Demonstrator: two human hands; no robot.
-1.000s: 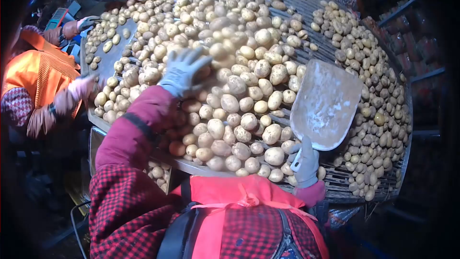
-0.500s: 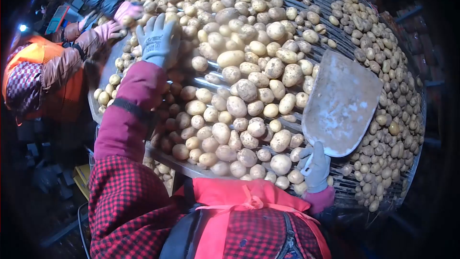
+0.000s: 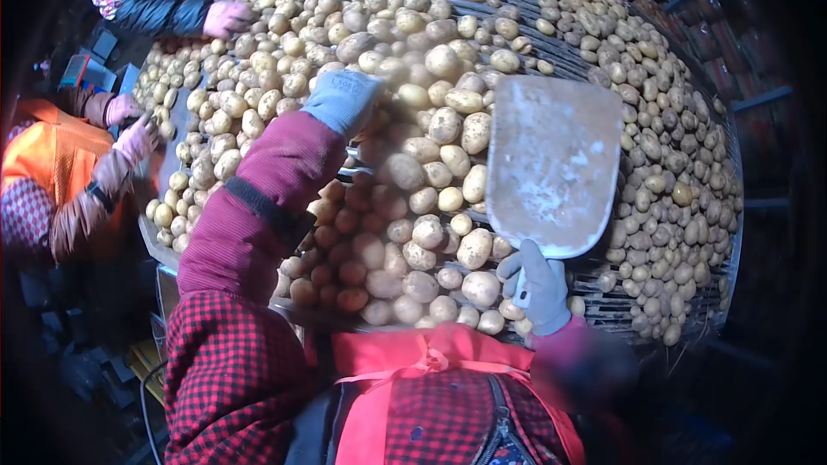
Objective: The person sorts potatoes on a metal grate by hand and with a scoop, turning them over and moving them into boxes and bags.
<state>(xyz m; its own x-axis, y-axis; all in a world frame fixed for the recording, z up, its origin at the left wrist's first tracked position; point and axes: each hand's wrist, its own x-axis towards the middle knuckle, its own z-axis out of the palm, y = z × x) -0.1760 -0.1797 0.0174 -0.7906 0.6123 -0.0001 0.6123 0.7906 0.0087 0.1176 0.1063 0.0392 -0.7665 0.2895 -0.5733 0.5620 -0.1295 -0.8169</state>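
Note:
Potatoes (image 3: 428, 231) cover the slatted metal table in front of me, many with soil on their skins. My left hand (image 3: 345, 102), in a grey-blue work glove, reaches across to the middle of the heap. Its back is up and it touches potatoes there; the fingers point down, out of sight. On the right, my gloved right hand (image 3: 541, 288) is closed round the short handle of a flat, dirt-smeared shovel (image 3: 556, 164). The wide pale blade points away from me, over the slats and potatoes.
Bare slats (image 3: 508, 2) run between the main heap and the potatoes (image 3: 676, 198) along the right edge. Across the table at upper left, a co-worker's pink-gloved hand (image 3: 227, 19) rests on potatoes. Another co-worker's hands (image 3: 136, 138) are at the left edge.
My left hand has moved right and slightly nearer, its fingers going from extended to bent down. The shovel and my right hand have shifted left. The view has turned a little.

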